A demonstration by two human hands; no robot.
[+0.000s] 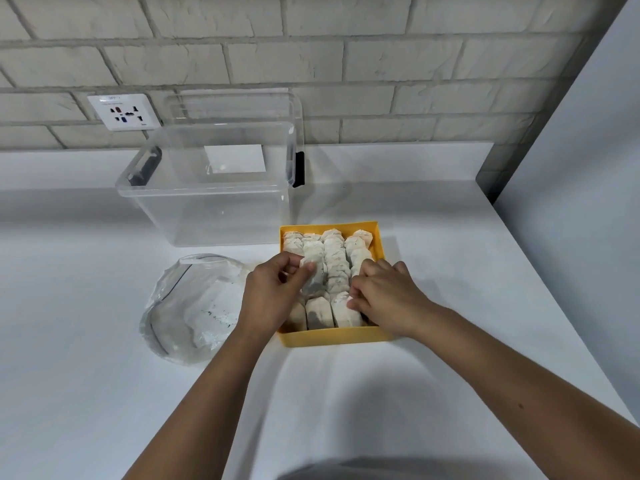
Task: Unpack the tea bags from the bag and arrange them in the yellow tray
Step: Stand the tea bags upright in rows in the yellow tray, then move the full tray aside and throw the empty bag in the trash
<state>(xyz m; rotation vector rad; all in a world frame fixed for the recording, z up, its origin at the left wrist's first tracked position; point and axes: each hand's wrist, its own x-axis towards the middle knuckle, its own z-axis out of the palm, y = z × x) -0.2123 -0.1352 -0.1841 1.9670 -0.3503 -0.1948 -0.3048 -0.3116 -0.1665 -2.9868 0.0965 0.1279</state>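
tea bags [334, 268] fill the yellow tray [332, 337]; left hand [273, 292] pinches one tea bag [313, 278], right hand [388, 296] presses fingertips onto others.

2 bare forearms reach in from the bottom edge, with no sleeves, watch or rings visible on the left hand [273, 289] or the right hand [388, 299]. A rounded patch of grey cloth garment [363, 469] shows at the bottom edge.

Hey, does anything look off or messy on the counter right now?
Only dark specks, probably loose tea, inside the clear plastic bag left of the yellow tray. The tea bags sit in tidy rows; the left hand holds one.
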